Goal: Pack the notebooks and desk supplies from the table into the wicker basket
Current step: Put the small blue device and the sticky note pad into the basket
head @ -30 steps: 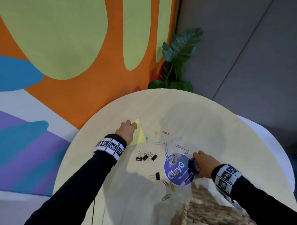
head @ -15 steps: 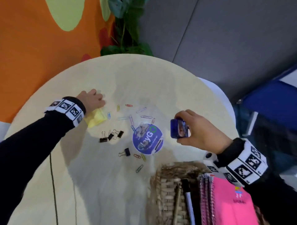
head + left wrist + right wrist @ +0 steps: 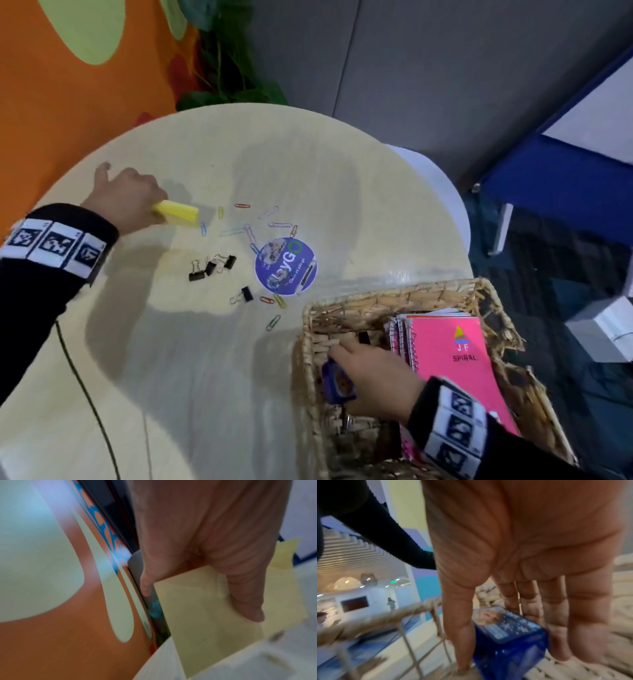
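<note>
Two hands busy here, each with its own thing. The right hand (image 3: 373,375) is down inside the wicker basket (image 3: 404,297), thumb and fingers wrapped around a small blue translucent box (image 3: 508,635) with a printed label on its face; can't read the label, too blurry. The box sits low against the basket's woven wall on the thumb side. Just past the back of that hand, still in the basket, there's a stack of spiral notebooks, the top one a pink notebook (image 3: 455,356) with "JF SPIRAL" on the cover.

The left hand (image 3: 125,200) is out over the round pale surface (image 3: 171,359), pinching a yellow sticky note pad (image 3: 176,212). In the wrist view the thumb presses on top of the pad (image 3: 205,615) and one loose sheet curls up behind it.

Between the two hands there's a scatter of stuff not yet packed. Coloured paper clips (image 3: 260,222) start right off the pad's far end and run toward a round purple sticker (image 3: 286,265) on the surface. A cluster of black binder clips (image 3: 212,265) lies nearer the left wrist, with one more binder clip (image 3: 244,294) on its own closer to the basket, plus a few more paper clips beside it.
</note>
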